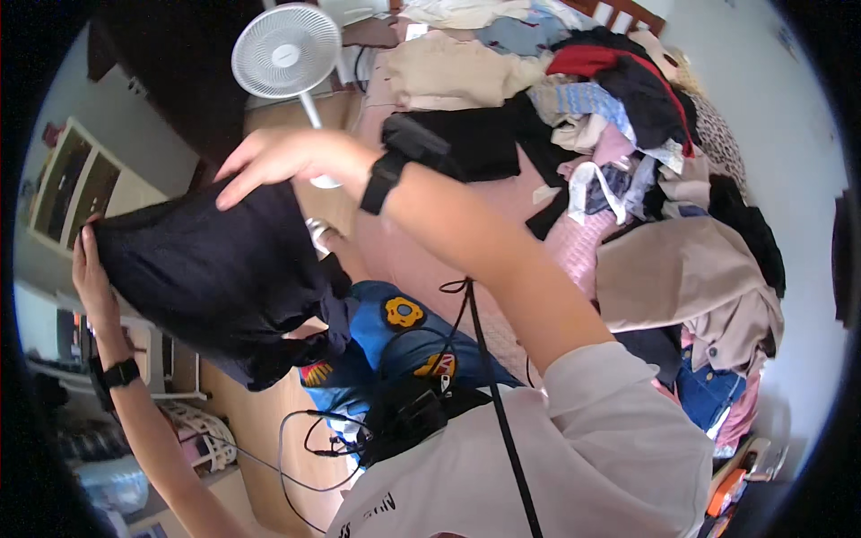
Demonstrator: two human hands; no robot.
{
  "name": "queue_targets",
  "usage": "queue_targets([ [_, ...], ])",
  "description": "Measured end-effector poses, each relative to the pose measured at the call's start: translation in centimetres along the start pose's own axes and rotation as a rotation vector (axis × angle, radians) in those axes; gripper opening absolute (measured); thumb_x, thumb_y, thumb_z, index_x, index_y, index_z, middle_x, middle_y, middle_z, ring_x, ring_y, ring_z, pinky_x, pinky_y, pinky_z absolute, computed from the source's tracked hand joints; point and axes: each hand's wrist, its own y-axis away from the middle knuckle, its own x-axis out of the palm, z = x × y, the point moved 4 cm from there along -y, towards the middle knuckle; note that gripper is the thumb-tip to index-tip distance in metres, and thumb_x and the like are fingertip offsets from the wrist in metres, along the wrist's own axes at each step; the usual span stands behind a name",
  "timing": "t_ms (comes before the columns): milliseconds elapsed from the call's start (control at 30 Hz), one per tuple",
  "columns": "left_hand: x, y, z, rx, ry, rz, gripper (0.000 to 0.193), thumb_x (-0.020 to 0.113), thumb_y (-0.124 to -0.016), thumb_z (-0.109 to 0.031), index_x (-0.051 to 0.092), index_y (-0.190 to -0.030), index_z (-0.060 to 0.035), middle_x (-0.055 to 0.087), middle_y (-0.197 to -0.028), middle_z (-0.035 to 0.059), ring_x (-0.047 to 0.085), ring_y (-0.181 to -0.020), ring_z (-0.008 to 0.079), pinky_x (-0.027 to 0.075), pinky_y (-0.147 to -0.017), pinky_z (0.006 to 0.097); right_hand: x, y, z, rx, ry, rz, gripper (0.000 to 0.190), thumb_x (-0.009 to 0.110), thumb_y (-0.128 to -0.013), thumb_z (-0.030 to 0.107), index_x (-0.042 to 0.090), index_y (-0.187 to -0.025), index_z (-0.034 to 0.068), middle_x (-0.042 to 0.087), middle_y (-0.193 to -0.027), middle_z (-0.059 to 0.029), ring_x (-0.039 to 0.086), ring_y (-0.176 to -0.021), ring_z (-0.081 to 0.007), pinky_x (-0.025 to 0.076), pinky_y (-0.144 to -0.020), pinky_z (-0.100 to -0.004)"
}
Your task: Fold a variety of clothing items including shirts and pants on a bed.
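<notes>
A black garment (215, 282) hangs between my hands, held up to the left of my lap. My left hand (94, 279) grips its far-left edge, with the fingers on the outer side. At the garment's upper edge, my right hand (269, 161) holds the cloth, one extended finger or the thumb lying over its front. Loose folds bunch at the lower right end of the garment, near my blue patterned trousers (383, 309). Black bands circle both wrists. The cloth hides part of the left fingertips' grip.
A bed with a pink cover (403, 235) stands at the right, bearing a folded black garment (471, 144), a beige garment (451, 70) and a heap of mixed clothes (605, 121). A white fan (286, 57) stands ahead. Cables and a white basket (215, 437) are at lower left.
</notes>
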Motion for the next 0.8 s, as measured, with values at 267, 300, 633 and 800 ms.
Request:
queue_targets([
  [267, -1.0, -0.2, 2.7, -0.295, 0.258, 0.120, 0.036, 0.051, -0.088, -0.028, 0.055, -0.110, -0.0009, 0.057, -0.101, 0.0016, 0.051, -0.092, 0.0107, 0.038, -0.081, 0.0234, -5.4, 0.1, 1.2, 0.080, 0.188, -0.199, 0.030, 0.062, -0.080, 0.025, 0.060, -0.105, 0.010, 0.057, -0.076, 0.0061, 0.043, -0.058, -0.0019, 0.035, -0.050, -0.0164],
  [300, -0.5, 0.1, 1.4, -0.289, 0.164, 0.125, 0.034, 0.055, -0.086, -0.028, 0.056, -0.106, -0.0005, 0.059, -0.092, 0.0001, 0.053, -0.082, 0.0079, 0.042, -0.074, 0.0215, -6.2, -0.2, 1.1, 0.073, 0.265, -0.249, 0.030, 0.061, -0.080, 0.025, 0.060, -0.105, 0.009, 0.057, -0.076, 0.0064, 0.043, -0.058, -0.0017, 0.035, -0.050, -0.0164],
  [633, -0.9, -0.3, 1.3, -0.080, -0.395, -0.047, 0.038, 0.051, -0.087, -0.033, 0.056, -0.084, 0.0040, 0.055, -0.067, 0.0058, 0.047, -0.065, 0.0112, 0.039, -0.062, 0.0271, -6.7, -2.9, 1.0, 0.248, 0.489, -0.398, 0.028, 0.059, -0.082, 0.022, 0.058, -0.105, 0.006, 0.057, -0.076, 0.0045, 0.050, -0.060, -0.0027, 0.040, -0.050, -0.0180],
  [800, 0.0, -0.8, 2.8, -0.086, -0.471, -0.110, 0.046, 0.049, -0.083, -0.040, 0.059, -0.082, 0.0052, 0.059, -0.078, 0.0252, 0.059, -0.080, 0.0372, 0.044, -0.067, 0.0405, -6.5, -3.3, -0.3, 0.226, -0.051, -0.485, 0.031, 0.063, -0.078, 0.026, 0.060, -0.095, 0.001, 0.054, -0.069, 0.0016, 0.050, -0.059, -0.0057, 0.039, -0.051, -0.0179],
])
